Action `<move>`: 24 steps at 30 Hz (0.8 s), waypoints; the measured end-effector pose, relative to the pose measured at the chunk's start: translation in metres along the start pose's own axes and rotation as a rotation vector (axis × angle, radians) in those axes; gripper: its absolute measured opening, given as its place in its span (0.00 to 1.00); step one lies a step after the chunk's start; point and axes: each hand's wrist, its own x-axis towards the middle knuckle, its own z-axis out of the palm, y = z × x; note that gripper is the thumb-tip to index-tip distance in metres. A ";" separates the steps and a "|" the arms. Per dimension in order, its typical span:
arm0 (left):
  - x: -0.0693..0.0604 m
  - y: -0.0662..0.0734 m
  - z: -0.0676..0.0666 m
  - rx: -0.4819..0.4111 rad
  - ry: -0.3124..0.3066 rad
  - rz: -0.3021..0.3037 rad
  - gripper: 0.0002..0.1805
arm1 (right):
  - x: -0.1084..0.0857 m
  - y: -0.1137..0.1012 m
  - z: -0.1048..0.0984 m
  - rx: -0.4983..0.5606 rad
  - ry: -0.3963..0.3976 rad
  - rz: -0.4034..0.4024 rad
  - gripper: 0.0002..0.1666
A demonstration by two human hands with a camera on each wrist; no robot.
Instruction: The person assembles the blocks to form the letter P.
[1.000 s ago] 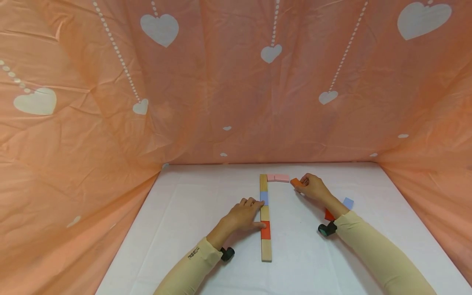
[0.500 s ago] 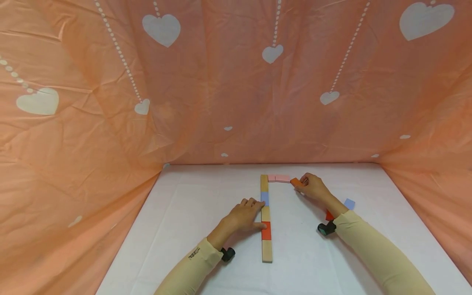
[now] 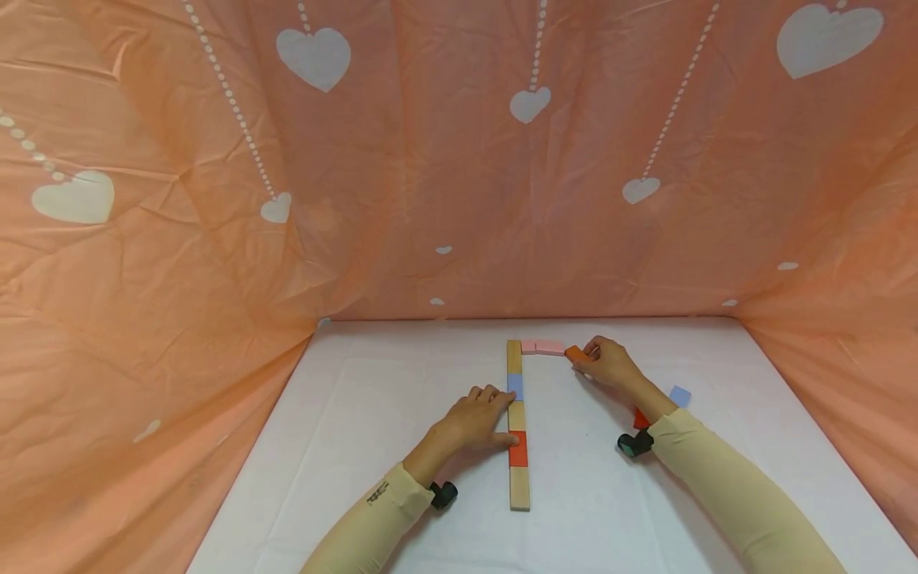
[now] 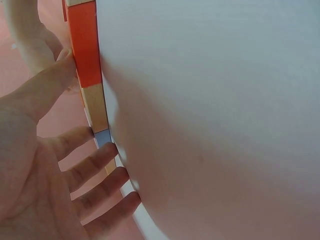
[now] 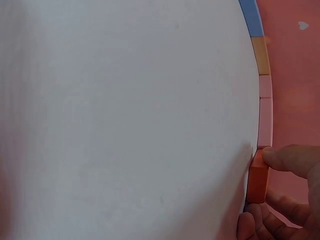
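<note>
In the head view a straight row of flat blocks runs front to back, with a red block (image 3: 518, 449), a light-blue block (image 3: 515, 387) and natural wood blocks (image 3: 519, 488). My left hand (image 3: 469, 421) lies beside the row, its thumb on the red block and its forefinger touching the blue one, the fingers fairly straight. From the row's far end two pink blocks (image 3: 549, 348) extend to the right. Beyond them my right hand (image 3: 606, 363) pinches an orange block (image 5: 258, 180) between thumb and fingers, its end against the last pink block and slightly angled.
Partly hidden by the right forearm, a loose red block (image 3: 641, 418) and a loose light-blue block (image 3: 680, 396) lie on the white-covered table (image 3: 358, 446). An orange curtain (image 3: 459, 199) with white hearts hangs behind and on both sides.
The small gap between the orange block and the end pink block has closed since one second ago. Both hands otherwise hold nearly the same places.
</note>
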 end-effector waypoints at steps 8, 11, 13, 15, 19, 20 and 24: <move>-0.001 0.001 -0.001 -0.010 0.001 -0.002 0.45 | 0.000 0.000 0.000 0.020 -0.013 0.012 0.24; -0.001 0.001 -0.001 -0.010 0.002 -0.002 0.45 | 0.000 0.000 -0.001 0.008 -0.011 0.004 0.24; 0.000 0.001 0.000 -0.008 0.000 -0.004 0.45 | 0.000 0.000 -0.001 0.007 -0.011 0.005 0.24; 0.000 0.002 0.000 -0.007 -0.002 -0.006 0.45 | 0.001 0.000 -0.001 0.010 -0.013 0.005 0.24; 0.000 0.002 0.001 -0.005 -0.004 -0.008 0.46 | 0.001 0.000 -0.001 0.020 -0.017 0.005 0.24; 0.000 0.002 0.001 -0.007 -0.003 -0.010 0.46 | 0.001 0.000 -0.001 0.017 -0.016 0.005 0.24; 0.000 0.002 0.000 -0.011 -0.004 -0.014 0.45 | 0.001 0.001 -0.001 0.015 -0.014 0.005 0.24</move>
